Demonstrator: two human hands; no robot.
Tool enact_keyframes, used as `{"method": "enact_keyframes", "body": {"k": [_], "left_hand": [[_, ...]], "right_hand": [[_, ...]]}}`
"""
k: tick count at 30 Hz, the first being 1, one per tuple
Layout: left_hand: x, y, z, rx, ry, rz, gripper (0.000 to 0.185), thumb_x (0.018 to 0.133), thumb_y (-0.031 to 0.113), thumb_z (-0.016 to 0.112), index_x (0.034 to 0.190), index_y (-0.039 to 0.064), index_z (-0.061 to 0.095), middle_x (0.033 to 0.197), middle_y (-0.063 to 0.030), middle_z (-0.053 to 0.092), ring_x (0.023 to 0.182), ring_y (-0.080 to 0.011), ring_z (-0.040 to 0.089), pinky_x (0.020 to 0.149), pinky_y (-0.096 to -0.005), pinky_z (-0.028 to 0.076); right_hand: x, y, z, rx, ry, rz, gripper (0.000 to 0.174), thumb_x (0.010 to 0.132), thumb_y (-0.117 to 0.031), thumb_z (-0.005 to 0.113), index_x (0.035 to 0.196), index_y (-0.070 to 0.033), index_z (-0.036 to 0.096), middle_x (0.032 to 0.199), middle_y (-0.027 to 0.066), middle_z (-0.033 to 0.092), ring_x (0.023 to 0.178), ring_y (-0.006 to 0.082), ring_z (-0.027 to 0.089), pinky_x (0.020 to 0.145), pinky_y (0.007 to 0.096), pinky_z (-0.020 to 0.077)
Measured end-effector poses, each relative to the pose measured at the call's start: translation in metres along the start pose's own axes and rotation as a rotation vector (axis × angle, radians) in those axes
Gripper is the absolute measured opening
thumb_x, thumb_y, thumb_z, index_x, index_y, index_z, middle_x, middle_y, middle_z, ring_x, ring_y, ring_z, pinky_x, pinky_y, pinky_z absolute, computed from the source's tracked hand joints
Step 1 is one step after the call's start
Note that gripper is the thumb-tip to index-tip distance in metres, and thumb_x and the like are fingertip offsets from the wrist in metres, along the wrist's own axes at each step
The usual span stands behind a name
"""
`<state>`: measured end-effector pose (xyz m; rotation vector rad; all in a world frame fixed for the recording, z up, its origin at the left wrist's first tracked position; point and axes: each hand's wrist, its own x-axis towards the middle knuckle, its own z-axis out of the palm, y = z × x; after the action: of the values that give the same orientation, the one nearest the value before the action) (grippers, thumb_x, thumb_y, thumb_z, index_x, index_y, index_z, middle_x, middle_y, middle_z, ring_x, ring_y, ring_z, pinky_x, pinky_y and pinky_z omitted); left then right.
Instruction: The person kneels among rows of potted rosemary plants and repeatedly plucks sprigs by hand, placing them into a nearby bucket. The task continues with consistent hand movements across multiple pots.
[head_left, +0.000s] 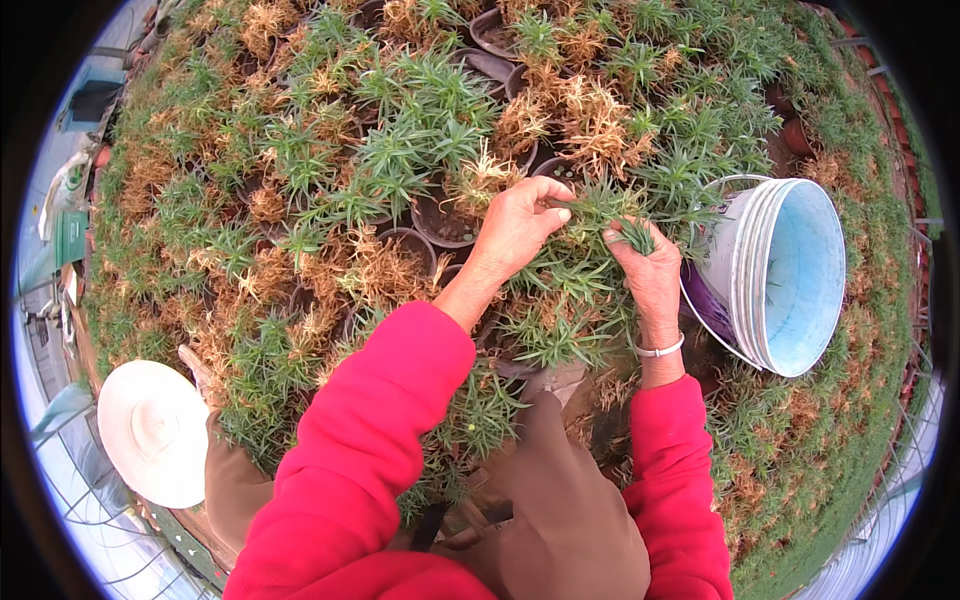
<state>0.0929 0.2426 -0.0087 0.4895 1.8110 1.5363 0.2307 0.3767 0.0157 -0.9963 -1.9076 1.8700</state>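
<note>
My left hand (521, 225) pinches a green shoot between thumb and forefinger, at the edge of a leafy potted plant (600, 202). A small bunch of cut green shoots (636, 237) sits in my right hand (651, 268), its leafy tips showing past the fingers. Both hands are close together above the foliage. Just right of my right hand, a white and purple plastic bucket (802, 277) lies tilted with its pale blue mouth facing right. A few green bits cling inside it.
Dense potted plants with green leaves (420, 112) and dry tan stems (592, 120) surround me. Several dark plastic pots (442, 225) show between them. At the lower left are another person's wide white hat (150, 435) and brown sleeve (232, 480). Brick edging (904, 157) borders the right side.
</note>
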Motion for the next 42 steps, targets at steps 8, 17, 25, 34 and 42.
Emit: {"method": "enact_keyframes", "body": {"k": [8, 17, 25, 34, 42], "left_hand": [[-0.029, -0.013, -0.073, -0.277, 0.31, -0.054, 0.01, 0.089, 0.006, 0.062, 0.097, 0.002, 0.063, 0.083, -0.0043, 0.067, 0.061, -0.0065, 0.06, 0.049, -0.0173, 0.045], [-0.023, 0.012, -0.084, -0.221, 0.502, -0.025, 0.02, 0.09, 0.008, 0.061, 0.108, -0.001, 0.06, 0.084, -0.0058, 0.066, 0.056, -0.0054, 0.057, 0.044, -0.0167, 0.041], [-0.011, 0.002, -0.096, -0.118, 0.476, -0.023, 0.031, 0.09, 0.007, 0.06, 0.12, -0.001, 0.057, 0.09, -0.0064, 0.066, 0.061, -0.0069, 0.059, 0.049, -0.0191, 0.045], [-0.016, 0.005, -0.106, -0.151, 0.482, -0.026, 0.043, 0.091, 0.006, 0.058, 0.133, 0.002, 0.049, 0.094, -0.0089, 0.068, 0.064, -0.0094, 0.061, 0.051, -0.0208, 0.048], [-0.019, 0.006, -0.123, -0.253, 0.558, -0.002, 0.047, 0.094, 0.006, 0.053, 0.138, 0.0, 0.039, 0.096, -0.0113, 0.067, 0.065, -0.0105, 0.061, 0.053, -0.021, 0.048]], "right_hand": [[-0.012, -0.074, 0.039, 0.205, -0.076, -0.011, 0.016, 0.085, -0.011, 0.071, 0.098, -0.003, 0.069, 0.079, -0.005, 0.062, 0.064, 0.0012, 0.051, 0.057, 0.0166, 0.0415], [0.051, -0.058, 0.114, 0.142, -0.27, 0.06, 0.013, 0.084, -0.018, 0.068, 0.084, -0.005, 0.068, 0.063, -0.0041, 0.056, 0.05, 0.0035, 0.044, 0.042, 0.0221, 0.0339], [0.077, -0.042, 0.146, 0.112, -0.26, 0.0, 0.013, 0.081, -0.016, 0.07, 0.089, -0.006, 0.069, 0.06, -0.0067, 0.053, 0.047, 0.0034, 0.041, 0.041, 0.023, 0.0306], [0.078, -0.018, 0.153, 0.189, -0.201, 0.007, 0.019, 0.073, -0.017, 0.072, 0.083, -0.002, 0.067, 0.068, -0.002, 0.063, 0.057, 0.0063, 0.051, 0.053, 0.0257, 0.0424], [0.069, -0.023, 0.138, 0.261, -0.161, 0.202, 0.012, 0.073, -0.011, 0.07, 0.082, -0.003, 0.067, 0.067, -0.0031, 0.06, 0.053, 0.0051, 0.048, 0.048, 0.0228, 0.0366]]}}
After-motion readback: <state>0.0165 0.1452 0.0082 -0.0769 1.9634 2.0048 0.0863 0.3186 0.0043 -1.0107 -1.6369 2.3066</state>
